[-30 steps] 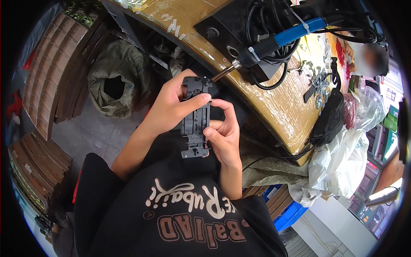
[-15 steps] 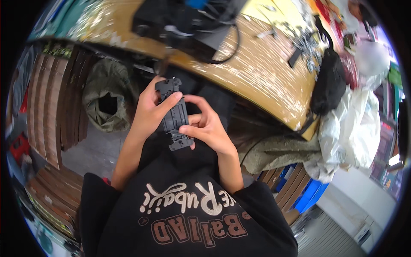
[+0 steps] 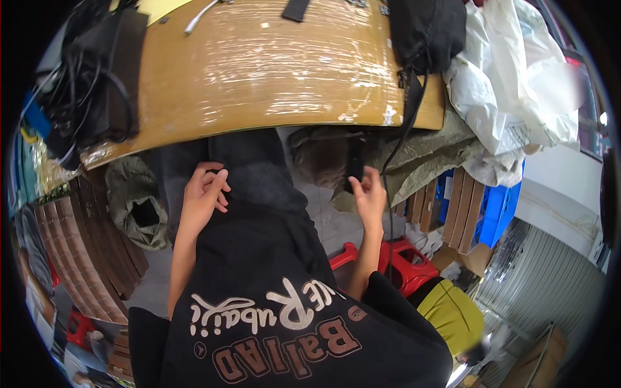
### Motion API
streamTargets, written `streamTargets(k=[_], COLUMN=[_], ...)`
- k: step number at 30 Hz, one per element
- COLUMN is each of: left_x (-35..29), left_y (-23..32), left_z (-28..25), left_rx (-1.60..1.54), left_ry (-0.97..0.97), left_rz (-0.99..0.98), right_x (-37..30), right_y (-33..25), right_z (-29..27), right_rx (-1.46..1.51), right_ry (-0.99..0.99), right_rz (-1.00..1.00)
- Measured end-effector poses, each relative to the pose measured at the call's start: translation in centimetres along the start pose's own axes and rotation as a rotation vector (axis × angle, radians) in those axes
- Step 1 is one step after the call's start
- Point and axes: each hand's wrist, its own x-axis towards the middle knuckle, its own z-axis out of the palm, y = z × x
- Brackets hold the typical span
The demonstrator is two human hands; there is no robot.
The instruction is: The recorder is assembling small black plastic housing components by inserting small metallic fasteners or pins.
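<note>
My right hand [image 3: 370,202] is off to the right of my lap, below the table edge. Its thumb and fingers pinch the lower end of a long black plastic part [image 3: 355,161], which stands roughly upright and blends into the dark cloth behind. Over my left thigh is my left hand [image 3: 204,193], its thumb and index finger drawn together and the other fingers curled. Whatever it holds, if anything, is hidden or too small to make out.
The wrapped table [image 3: 259,77] spans the front. Black equipment with cables [image 3: 97,84] stands at its left, a black bag [image 3: 427,32] at its right. A cable hangs near my right hand. Red stools [image 3: 411,258], blue crates [image 3: 501,207] and a person in yellow [image 3: 449,310] are to the right.
Both hands held the black plastic part together before. The left hand has let go of it, and the right hand has carried it to the right. My view has turned rightward.
</note>
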Motion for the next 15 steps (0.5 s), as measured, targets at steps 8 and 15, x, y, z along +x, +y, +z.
streamTargets(k=[8,15], left_x=[1.0,1.2], left_y=[1.0,1.0], left_z=[2.6,2.2], left_rx=[0.169,0.22], left_ry=[0.022,0.042], left_rz=[-0.002,0.019], right_x=[0.9,5.6], right_y=[4.0,7.0], right_z=[-4.7,-5.9], right_rx=[-0.117,-0.273], right_ry=[0.912,0.939], right_rz=[0.088,0.212])
